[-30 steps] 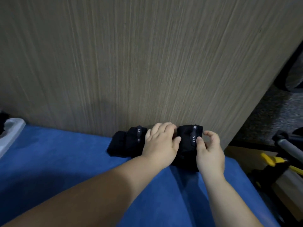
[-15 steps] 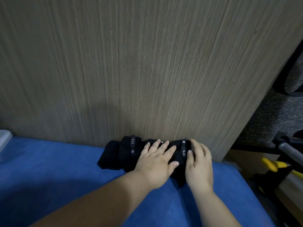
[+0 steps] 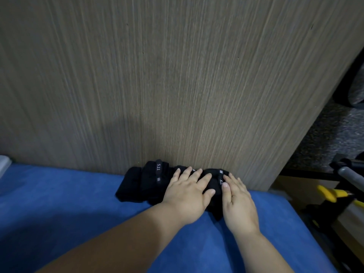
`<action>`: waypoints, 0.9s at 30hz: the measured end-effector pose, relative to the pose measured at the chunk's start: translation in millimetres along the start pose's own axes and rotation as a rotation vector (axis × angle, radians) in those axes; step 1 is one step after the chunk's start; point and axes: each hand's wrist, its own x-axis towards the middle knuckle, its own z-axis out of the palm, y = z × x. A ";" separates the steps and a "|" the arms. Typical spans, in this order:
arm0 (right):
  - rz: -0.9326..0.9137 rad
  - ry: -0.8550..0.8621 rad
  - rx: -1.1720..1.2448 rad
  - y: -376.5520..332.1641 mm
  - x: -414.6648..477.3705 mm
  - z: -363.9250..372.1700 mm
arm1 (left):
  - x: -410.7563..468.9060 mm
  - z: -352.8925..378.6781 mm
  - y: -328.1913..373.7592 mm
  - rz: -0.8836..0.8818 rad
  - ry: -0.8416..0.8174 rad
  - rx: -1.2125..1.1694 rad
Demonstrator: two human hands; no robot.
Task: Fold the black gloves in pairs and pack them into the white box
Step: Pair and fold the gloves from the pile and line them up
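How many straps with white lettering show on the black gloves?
2: the left strap lies left of the left hand; the right strap ends at the thumb of the right hand. Others may be hidden under the hands.

Your black gloves point(image 3: 145, 182) — bunched in a low, folded heap on the blue cloth point(image 3: 78, 213), hard against the wood panel point(image 3: 177, 75); white-lettered tabs point(image 3: 158, 170) face up.

Both arms are bare all the way up, skin from wrist to where the view cuts off. The left hand point(image 3: 187, 196) is broad and soft, its fingers point(image 3: 185, 175) short with close-trimmed nails. The right hand point(image 3: 238, 201) matches it, the thumbnail short and rounded. The left forearm point(image 3: 118, 239) looks thick, the right forearm point(image 3: 262, 251) narrower.
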 end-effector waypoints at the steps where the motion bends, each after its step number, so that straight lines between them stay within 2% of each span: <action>1: 0.001 -0.003 -0.007 0.2 0.1 0.6 | 0.4 0.1 0.2 0.000 -0.005 0.003; 11: 0.048 -0.019 -0.120 -5.7 -2.4 -0.5 | 0.7 -3.1 1.7 -0.002 -0.039 0.019; 16: 0.016 0.062 -0.065 -13.5 -2.2 -3.3 | -3.3 -7.2 0.1 0.015 -0.008 -0.013; 22: -0.031 0.113 -0.164 -25.6 -4.6 -14.5 | -12.4 -21.2 -7.6 0.071 0.028 -0.078; 27: -0.078 0.234 -0.178 -40.0 -9.6 -21.1 | -37.7 -40.1 -24.5 0.061 0.101 -0.150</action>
